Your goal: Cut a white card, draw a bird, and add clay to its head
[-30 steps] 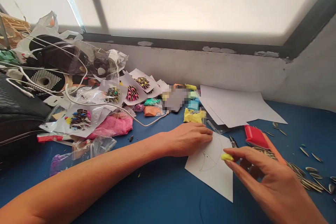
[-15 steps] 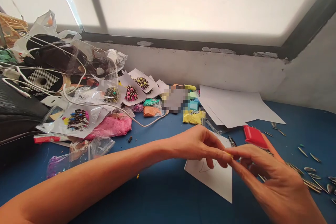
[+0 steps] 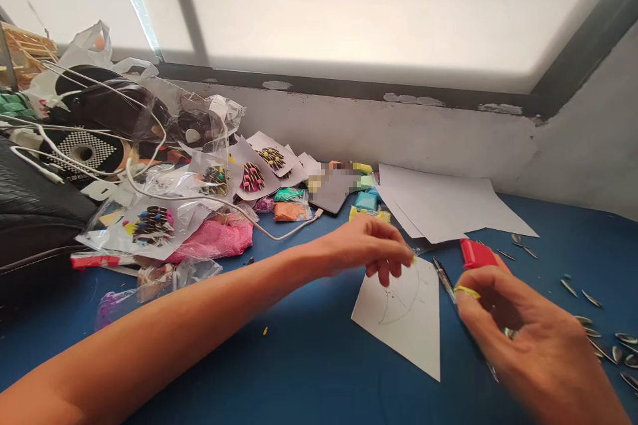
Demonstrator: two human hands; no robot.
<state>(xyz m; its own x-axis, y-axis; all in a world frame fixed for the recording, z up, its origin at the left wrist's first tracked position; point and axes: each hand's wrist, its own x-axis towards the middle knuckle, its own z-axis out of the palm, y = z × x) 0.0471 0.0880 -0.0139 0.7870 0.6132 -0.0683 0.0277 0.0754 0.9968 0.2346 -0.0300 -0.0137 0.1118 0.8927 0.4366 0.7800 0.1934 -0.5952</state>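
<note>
My left hand point(image 3: 371, 249) is above the upper part of a white sheet point(image 3: 419, 339) that carries a curved pencil-like outline. Its thumb and fingertips pinch a tiny yellow bit of what looks like modelling clay point(image 3: 413, 260). To the right, my right hand point(image 3: 523, 332) has its thumb and forefinger closed on a thin yellow strip of the same soft material point(image 3: 467, 292). A sunflower seed point(image 3: 509, 333) shows by its curled fingers; whether it is held I cannot tell. A pen point(image 3: 443, 277) lies between the sheet and my right hand.
Striped sunflower seeds point(image 3: 625, 339) lie scattered at the right, near a red packet point(image 3: 478, 254). Blank white sheets point(image 3: 438, 202) rest by the wall. Coloured packets point(image 3: 290, 212), seed-studded clay pieces point(image 3: 252, 176), a pink cloth point(image 3: 214, 239) and a white cable point(image 3: 269, 234) crowd the left.
My hands have come apart: earlier both met at the yellow piece. The left has moved left and up, the right slightly right, each now with some yellow, uncovering the drawing and pen.
</note>
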